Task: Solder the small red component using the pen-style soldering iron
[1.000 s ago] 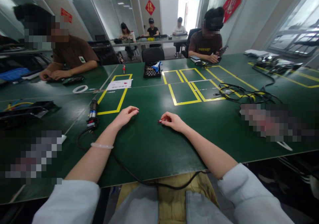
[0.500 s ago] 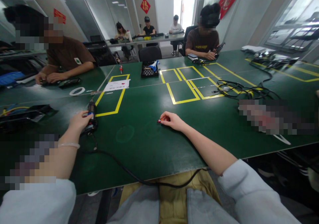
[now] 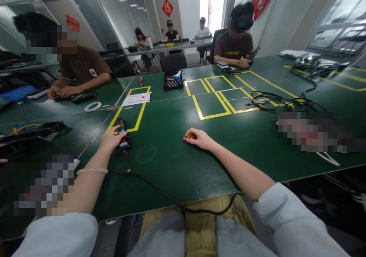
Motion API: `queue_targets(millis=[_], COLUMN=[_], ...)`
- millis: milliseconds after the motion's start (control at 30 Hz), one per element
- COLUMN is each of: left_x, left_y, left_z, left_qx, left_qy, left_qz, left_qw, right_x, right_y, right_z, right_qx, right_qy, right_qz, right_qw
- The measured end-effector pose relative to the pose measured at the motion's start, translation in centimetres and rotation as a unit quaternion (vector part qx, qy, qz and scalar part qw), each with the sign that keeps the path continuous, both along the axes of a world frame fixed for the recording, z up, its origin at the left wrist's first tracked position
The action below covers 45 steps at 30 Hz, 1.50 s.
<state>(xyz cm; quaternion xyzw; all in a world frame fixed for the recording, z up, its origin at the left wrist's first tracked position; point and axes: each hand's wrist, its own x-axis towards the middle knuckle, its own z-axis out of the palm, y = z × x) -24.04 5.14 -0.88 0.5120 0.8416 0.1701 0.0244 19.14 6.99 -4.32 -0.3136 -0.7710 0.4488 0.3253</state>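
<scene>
My left hand (image 3: 112, 138) is closed round a dark handheld device (image 3: 123, 142) with a blue part, on the green table near a yellow tape outline. A black cable (image 3: 154, 188) runs from the device's side to the table's front edge. Near the middle of the table, my right hand (image 3: 197, 138) pinches a small red item (image 3: 184, 139) between thumb and fingertips, low over the surface. The item is too small to make out. Most of the device's upper side shows beside my left fingers.
A black tray (image 3: 173, 82) of small parts and a sheet of paper (image 3: 136, 99) lie farther back. Tangled black cables (image 3: 265, 99) are on the right, a white tape roll (image 3: 93, 106) on the left. Two people sit across the green table (image 3: 171, 165).
My left hand has moved right with the dark device, bringing the cable along. My right hand holds its pinch in nearly the same place.
</scene>
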Motion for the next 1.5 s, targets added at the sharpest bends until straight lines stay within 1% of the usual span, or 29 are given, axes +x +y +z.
queue_targets(millis=[100,167,300,400,500,600,667,767,933,1100,1233,1367,1500], left_x=[3.5,6.6,13.5,17.9,21.0,23.1,23.9,24.4,24.1,24.1,24.3,24.3,24.2], left_y=[0.4,0.4,-0.1,-0.4,-0.6,-0.7,-0.8,-1.1,-1.4,-1.5,-1.7,-1.7,-1.9], left_z=[-0.5,-0.6,0.1,0.6,0.6,0.5,0.4,0.2,0.0,-0.3,-0.3,-0.2,0.2], left_qx=[-0.009,-0.002,-0.014,-0.028,-0.032,-0.03,-0.029,-0.031,-0.028,-0.022,-0.031,-0.039,-0.059], left_qy=[-0.049,-0.04,-0.017,-0.02,-0.033,-0.046,-0.049,-0.046,-0.046,-0.037,-0.029,-0.029,-0.03], left_qz=[-0.034,-0.068,-0.143,-0.182,-0.212,-0.237,-0.245,-0.242,-0.239,-0.232,-0.223,-0.227,-0.254], left_qw=[0.998,0.997,0.99,0.983,0.976,0.97,0.968,0.969,0.969,0.972,0.974,0.973,0.965], right_x=[0.0,0.0,0.0,0.0,0.1,0.1,0.0,0.0,-0.1,-0.1,-0.2,-0.1,0.1], right_y=[0.0,-0.1,-0.1,0.1,0.2,0.2,0.2,0.2,0.2,0.1,-0.1,-0.4,-0.5], right_z=[0.2,0.3,0.3,0.2,0.1,0.2,0.3,0.3,0.2,0.3,0.5,0.8,1.1], right_qx=[0.021,0.027,0.026,0.042,0.05,0.041,0.037,0.032,0.004,0.008,0.043,0.007,0.002], right_qy=[-0.01,-0.016,-0.02,-0.022,-0.026,-0.035,-0.036,-0.029,-0.02,-0.01,-0.024,-0.029,-0.021], right_qz=[-0.018,-0.024,-0.019,-0.03,-0.029,-0.006,0.006,0.015,0.029,0.046,0.039,0.049,0.021], right_qw=[1.0,0.999,0.999,0.998,0.998,0.999,0.999,0.999,0.999,0.999,0.998,0.998,1.0])
